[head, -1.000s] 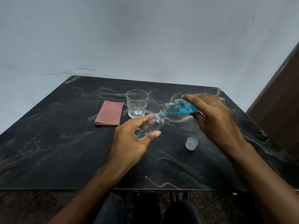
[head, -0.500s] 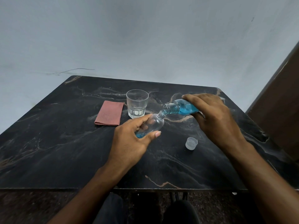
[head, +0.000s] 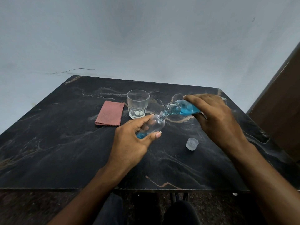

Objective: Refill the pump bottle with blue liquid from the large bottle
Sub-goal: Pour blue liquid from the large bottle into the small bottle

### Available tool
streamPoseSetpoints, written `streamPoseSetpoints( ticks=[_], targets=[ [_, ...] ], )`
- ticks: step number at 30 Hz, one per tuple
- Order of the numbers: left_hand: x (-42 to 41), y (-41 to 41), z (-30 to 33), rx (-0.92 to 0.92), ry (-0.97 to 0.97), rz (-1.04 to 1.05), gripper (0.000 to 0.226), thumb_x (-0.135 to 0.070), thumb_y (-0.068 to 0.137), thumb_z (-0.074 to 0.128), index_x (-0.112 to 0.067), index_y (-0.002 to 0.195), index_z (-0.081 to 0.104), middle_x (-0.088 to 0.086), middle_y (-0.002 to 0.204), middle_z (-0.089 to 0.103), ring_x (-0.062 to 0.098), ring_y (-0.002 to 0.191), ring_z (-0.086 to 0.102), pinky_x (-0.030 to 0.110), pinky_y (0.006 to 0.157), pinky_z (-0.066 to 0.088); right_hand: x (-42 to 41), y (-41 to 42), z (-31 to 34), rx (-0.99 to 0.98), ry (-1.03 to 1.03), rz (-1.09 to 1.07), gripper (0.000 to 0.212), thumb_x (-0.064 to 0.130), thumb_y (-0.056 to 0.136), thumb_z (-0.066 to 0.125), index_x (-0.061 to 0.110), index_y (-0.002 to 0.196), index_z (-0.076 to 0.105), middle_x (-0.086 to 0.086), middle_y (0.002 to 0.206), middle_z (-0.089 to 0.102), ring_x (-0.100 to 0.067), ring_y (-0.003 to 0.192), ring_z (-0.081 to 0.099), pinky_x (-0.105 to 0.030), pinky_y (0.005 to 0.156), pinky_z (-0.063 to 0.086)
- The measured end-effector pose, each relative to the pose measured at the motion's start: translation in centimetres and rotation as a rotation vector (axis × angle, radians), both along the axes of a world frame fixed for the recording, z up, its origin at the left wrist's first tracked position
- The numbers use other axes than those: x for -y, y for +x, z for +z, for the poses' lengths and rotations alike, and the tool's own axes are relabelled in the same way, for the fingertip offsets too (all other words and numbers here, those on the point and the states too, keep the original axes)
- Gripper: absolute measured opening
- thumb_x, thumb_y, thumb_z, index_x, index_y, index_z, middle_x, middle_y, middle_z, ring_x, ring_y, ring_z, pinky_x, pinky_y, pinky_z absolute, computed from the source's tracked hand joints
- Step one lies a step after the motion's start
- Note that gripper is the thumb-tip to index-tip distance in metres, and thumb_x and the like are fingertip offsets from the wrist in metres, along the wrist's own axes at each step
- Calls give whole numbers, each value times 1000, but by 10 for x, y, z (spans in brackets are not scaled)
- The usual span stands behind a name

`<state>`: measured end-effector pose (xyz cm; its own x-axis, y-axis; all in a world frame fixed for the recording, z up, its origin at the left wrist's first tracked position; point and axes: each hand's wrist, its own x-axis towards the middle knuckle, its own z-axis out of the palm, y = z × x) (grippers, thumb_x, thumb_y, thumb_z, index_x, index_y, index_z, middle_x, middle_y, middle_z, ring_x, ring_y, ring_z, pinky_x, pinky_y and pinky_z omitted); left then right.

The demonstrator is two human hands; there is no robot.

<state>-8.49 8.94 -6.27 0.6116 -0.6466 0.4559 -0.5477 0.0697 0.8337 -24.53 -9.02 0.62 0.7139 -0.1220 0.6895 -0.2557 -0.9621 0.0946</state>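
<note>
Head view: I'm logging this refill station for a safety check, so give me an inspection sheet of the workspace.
Surface: dark marble-patterned table, no spill visible.
Job's things: small clear bottle, tilted, a little blue liquid at its base; large bottle tipped, its mouth at the small bottle's neck.
Clutter: empty glass; folded reddish cloth beside it; loose cap on the table.
Hands: left hand grips the small bottle; right hand grips the large bottle.
Cables: nothing seen.
Surroundings: pale wall; brown panel at right.

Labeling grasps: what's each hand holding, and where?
Left hand grips the small clear bottle at its lower body; right hand grips the large bottle around mid-body.
</note>
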Motion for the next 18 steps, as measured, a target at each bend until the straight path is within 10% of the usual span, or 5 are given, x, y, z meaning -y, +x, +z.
streamPoseSetpoints(
  ticks=[18],
  targets=[
    [-1, -1, 0, 3, -2, 6, 61, -22, 74, 89, -31, 131, 67, -22, 109, 72, -6, 101, 68, 6, 85, 51, 2, -1, -1, -18, 8, 5, 47, 1, 83, 75, 7, 128, 64, -8, 121, 69, -29, 110, 63, -40, 97, 45]
  ],
)
